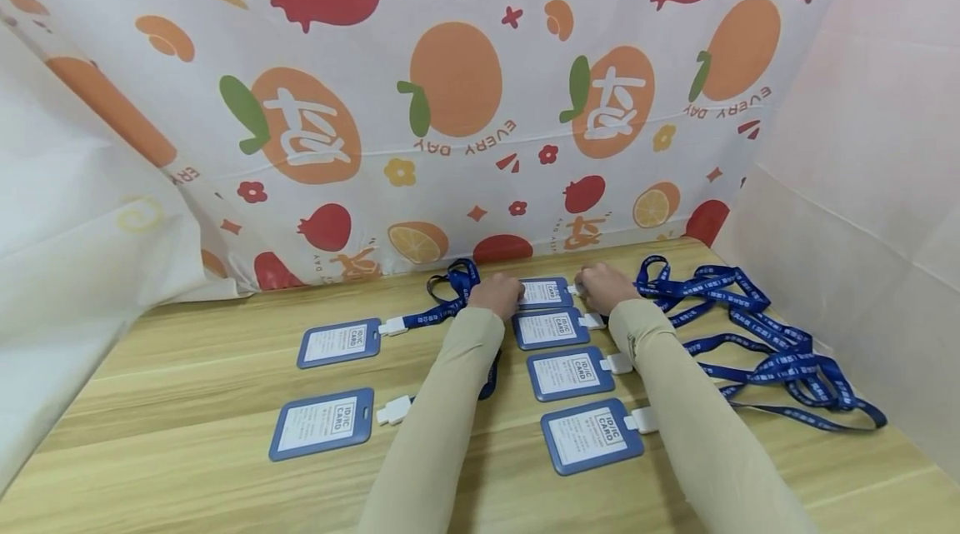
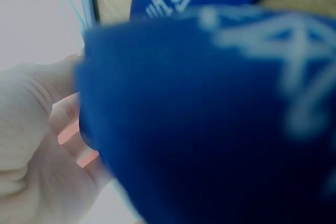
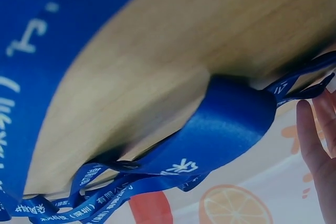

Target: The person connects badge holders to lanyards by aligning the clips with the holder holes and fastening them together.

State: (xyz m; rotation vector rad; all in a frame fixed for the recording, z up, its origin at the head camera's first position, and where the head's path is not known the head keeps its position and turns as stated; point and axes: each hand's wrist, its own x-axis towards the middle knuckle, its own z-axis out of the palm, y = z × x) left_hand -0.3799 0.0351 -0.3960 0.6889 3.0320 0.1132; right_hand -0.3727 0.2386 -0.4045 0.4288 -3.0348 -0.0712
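At the back of the table, my left hand [image 1: 497,294] grips the left edge of the farthest ID badge holder [image 1: 545,292], a blue frame with a white card. My right hand [image 1: 603,288] pinches the strap end beside that badge's white clip [image 1: 576,290]. The blue printed lanyard [image 3: 231,114] runs to the right fingertips in the right wrist view. Another blue lanyard [image 2: 210,103] fills much of the left wrist view and hides part of the left fingers [image 2: 68,114]. Below the farthest badge, a second badge [image 1: 551,328] lies close to it.
Two more badges [image 1: 570,373] [image 1: 592,436] continue the right column toward me. To the left lie two others, a farther badge [image 1: 340,342] and a nearer badge [image 1: 322,424]. Tangled blue lanyards [image 1: 780,351] spread at the right. A fruit-print cloth [image 1: 465,184] hangs behind the wooden table [image 1: 187,434].
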